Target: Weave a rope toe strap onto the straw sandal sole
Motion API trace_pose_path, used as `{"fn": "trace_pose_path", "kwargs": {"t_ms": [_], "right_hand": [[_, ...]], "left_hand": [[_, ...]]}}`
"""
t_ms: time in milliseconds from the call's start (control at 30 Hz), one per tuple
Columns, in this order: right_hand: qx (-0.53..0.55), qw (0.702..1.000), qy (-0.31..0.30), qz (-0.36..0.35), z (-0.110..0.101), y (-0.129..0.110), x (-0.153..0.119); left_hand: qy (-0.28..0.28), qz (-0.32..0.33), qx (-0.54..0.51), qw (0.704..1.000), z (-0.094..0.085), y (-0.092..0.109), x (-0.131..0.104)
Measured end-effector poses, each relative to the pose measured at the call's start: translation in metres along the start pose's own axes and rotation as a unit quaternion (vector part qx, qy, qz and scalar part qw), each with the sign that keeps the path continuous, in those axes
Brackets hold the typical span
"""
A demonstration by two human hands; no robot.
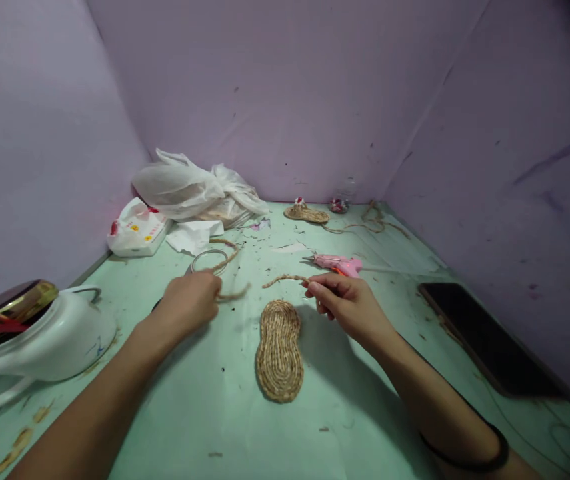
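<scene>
A sole-shaped piece of coiled twine [279, 352] lies flat on the green tabletop [205, 413], between my forearms. Beyond its far end, my right hand [342, 301] pinches a short braided cord [287, 278] that points left. My left hand [192, 299] is closed round a length of twine [235, 294]; one end sticks out to the right and a loop curves up behind the hand. Right behind my left hand lies a metal ring [209, 253], partly covered by the hand. A pink glue gun [335, 263] rests just beyond my right hand.
A phone [485, 337] lies at the right, a white pot [59, 337] at the left. Toward the back are a tissue pack [137, 230], a plastic bag [189, 187], a second woven sole [307, 213], a small jar [341, 200] and loose twine [365, 225]. Purple walls enclose the table.
</scene>
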State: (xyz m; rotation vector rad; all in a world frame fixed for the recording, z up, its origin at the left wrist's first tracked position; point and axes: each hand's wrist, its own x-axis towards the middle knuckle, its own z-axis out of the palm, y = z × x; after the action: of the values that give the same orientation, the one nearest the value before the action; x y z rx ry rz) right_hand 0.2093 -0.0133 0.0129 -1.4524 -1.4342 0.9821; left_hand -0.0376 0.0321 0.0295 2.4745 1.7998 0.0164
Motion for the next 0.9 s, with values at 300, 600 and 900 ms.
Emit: {"fn": "trace_pose_path", "kwargs": {"t_ms": [300, 600, 900], "right_hand": [[-0.124, 0.984, -0.017, -0.128, 0.008, 0.008, -0.005], [-0.184, 0.978, -0.058, -0.084, 0.007, 0.018, 0.0], [-0.214, 0.971, -0.09, -0.064, 0.001, 0.019, 0.006]], "left_hand": [[0.134, 0.153, -0.199, 0.959, 0.006, 0.038, -0.014], [0.063, 0.077, -0.284, 0.953, 0.028, 0.052, -0.01], [0.019, -0.045, -0.441, 0.896, 0.037, 0.056, -0.007]]}}
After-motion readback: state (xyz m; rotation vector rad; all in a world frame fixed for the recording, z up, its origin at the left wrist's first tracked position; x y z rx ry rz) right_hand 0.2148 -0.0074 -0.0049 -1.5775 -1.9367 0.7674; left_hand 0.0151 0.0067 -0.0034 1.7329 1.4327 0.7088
